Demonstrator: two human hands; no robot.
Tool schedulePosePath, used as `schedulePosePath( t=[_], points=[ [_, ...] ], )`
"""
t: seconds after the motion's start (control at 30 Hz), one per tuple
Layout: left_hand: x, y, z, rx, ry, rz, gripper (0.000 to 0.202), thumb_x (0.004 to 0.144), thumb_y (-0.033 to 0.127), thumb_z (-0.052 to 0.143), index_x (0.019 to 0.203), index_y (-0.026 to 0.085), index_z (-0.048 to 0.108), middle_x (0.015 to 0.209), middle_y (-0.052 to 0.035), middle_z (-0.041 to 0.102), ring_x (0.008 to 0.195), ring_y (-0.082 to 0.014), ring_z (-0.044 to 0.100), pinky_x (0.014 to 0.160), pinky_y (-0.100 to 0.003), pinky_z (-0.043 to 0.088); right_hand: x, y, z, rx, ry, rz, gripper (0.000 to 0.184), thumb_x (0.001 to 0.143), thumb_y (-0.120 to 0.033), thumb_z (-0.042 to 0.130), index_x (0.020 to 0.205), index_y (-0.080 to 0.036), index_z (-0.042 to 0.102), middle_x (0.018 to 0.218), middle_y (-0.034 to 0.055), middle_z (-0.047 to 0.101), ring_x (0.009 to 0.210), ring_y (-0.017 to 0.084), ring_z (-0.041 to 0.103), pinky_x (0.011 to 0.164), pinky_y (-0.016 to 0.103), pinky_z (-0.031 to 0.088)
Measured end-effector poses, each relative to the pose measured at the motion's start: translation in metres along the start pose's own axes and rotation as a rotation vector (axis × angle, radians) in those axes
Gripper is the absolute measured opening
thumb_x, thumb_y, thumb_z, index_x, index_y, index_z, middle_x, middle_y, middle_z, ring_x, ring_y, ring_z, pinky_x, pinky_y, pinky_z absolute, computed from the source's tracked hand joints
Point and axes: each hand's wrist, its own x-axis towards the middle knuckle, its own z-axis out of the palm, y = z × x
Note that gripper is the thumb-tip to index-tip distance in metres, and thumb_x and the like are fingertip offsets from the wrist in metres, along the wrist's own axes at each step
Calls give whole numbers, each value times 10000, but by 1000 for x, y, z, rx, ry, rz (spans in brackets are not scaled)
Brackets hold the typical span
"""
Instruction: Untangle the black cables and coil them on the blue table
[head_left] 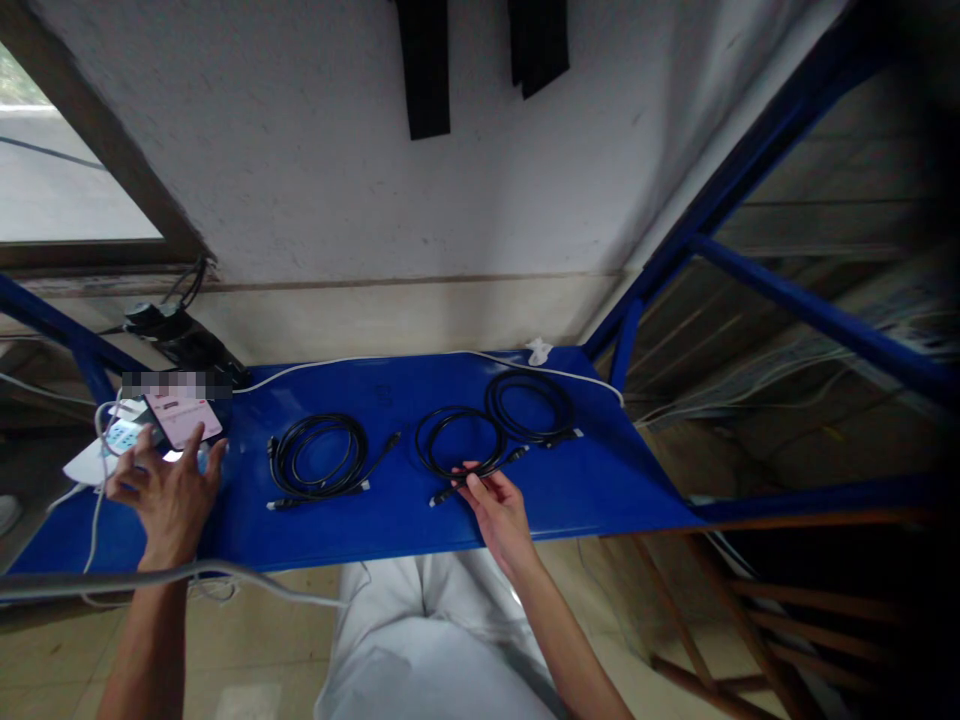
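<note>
Three coiled black cables lie on the blue table (420,525). My right hand (495,510) pinches the near edge of the middle coiled cable (460,410), its plug ends sticking out to either side. Just behind it, to the right, rests another coiled cable (529,375). The left coiled cable (319,490) lies between my two hands, touched by neither. My left hand (169,495) is spread over a phone (182,410) with a lit screen, the index fingertip at the lower part of the screen. Whatever lies under the left palm is hidden.
Left of the phone sits a white power strip (124,437) with white cords. A black cylindrical object (184,335) stands behind it by the wall. One white cord (360,359) runs along the table's back edge. Blue metal bars (810,310) rise on the right, above a wooden chair (810,610).
</note>
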Motion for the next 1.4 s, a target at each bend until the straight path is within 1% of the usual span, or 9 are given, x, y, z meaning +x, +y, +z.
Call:
schedulePosePath(
  t=[0.27,0.4,0.6,0.73,0.93,1.03,1.13,1.27,1.4],
  points=[
    [-5,-5,-2,-23,-49,-37,582,1073,593,398,1471,242,637,1770,-160,189,1541,-508,184,1142,-678,193,0,-2,4,12,10,-14,363,741,-427,999,1005,-241,831,1073,62,825,1101,259,768,1113,480,591],
    [-6,-8,2,-11,-39,-12,593,1087,591,380,1450,207,649,1779,-162,168,1539,-502,199,1157,-681,192,-1,-3,6,8,20,-18,354,744,-433,994,997,-248,830,1048,49,822,1081,257,768,1115,496,593],
    [-8,-15,7,-19,0,33,520,1078,537,480,1428,203,672,1771,-178,181,1525,-556,249,1130,-740,240,-2,-2,5,9,19,-14,368,744,-440,995,1011,-247,831,1055,47,822,1092,248,764,1142,489,577],
    [-5,-14,5,-21,-9,47,519,1075,503,518,1475,199,646,1760,-202,182,1512,-569,259,1111,-752,258,-2,-2,5,2,15,-16,368,753,-439,988,1024,-246,830,1066,50,820,1099,254,764,1149,496,573],
    [16,-8,7,-13,-43,62,573,1089,530,495,1546,197,586,1780,-208,122,1545,-528,193,1152,-722,219,-2,-2,4,12,17,-10,372,748,-434,991,1022,-242,831,1059,51,822,1094,254,763,1168,510,559],
    [26,-6,11,-14,-47,84,563,1085,482,535,1556,177,583,1772,-252,113,1550,-534,183,1148,-741,218,-2,-2,4,23,17,-7,375,748,-429,993,1028,-239,830,1074,54,823,1096,249,763,1167,503,560],
    [30,-5,15,-28,-27,103,549,1085,463,547,1538,158,604,1766,-267,127,1553,-552,193,1137,-778,245,-1,-1,4,27,19,-10,370,746,-423,996,1023,-241,831,1073,52,822,1099,253,763,1155,507,570],
    [28,-3,14,-56,-8,94,535,1064,446,599,1520,167,626,1768,-253,155,1548,-579,218,1118,-824,271,0,-1,3,23,20,-8,351,754,-418,992,1013,-243,833,1066,52,823,1089,252,768,1129,493,592],
    [13,-6,5,-80,9,75,516,1046,418,636,1516,206,635,1778,-220,165,1566,-584,190,1120,-853,264,0,0,1,17,14,0,346,766,-415,985,1023,-241,832,1073,54,825,1089,244,771,1125,470,595]
  ],
)
